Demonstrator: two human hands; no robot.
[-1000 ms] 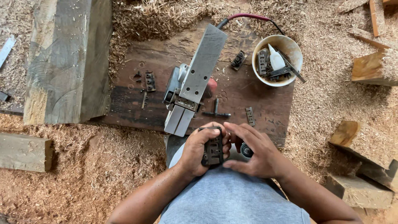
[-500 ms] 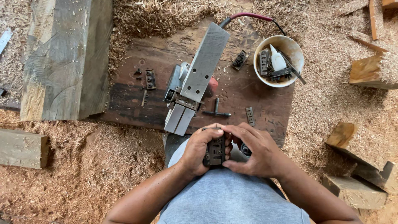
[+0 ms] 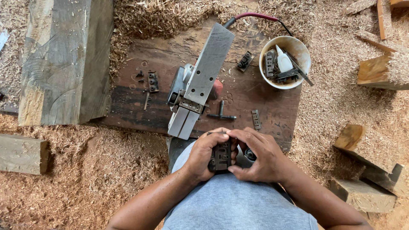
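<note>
Timber beam [image 3: 64, 59]: laid at the upper left on sawdust, its long axis running top to bottom of the view.
Dark board [image 3: 140, 102]: spread flat ahead of the person, and loaded with the tools.
Electric planer [image 3: 200, 81]: turned sole-up on the board, its long axis slanted from lower left to upper right — a red cable is seen at its far end.
White bowl [image 3: 298, 44]: set at the board's right corner and filled with metal parts and a small white bottle.
Left hand [image 3: 204, 155]: curled shut about the left side of the dark metal block.
Right hand [image 3: 260, 155]: closed on the block's right side, fingertips pressed on its top and bottom.
Dark metal block [image 3: 220, 156]: held between both hands just above the lap — its long axis is pointed away from the person, toward the planer.
T-shaped wrench [image 3: 221, 113]: left lying on the board just beside the planer.
</note>
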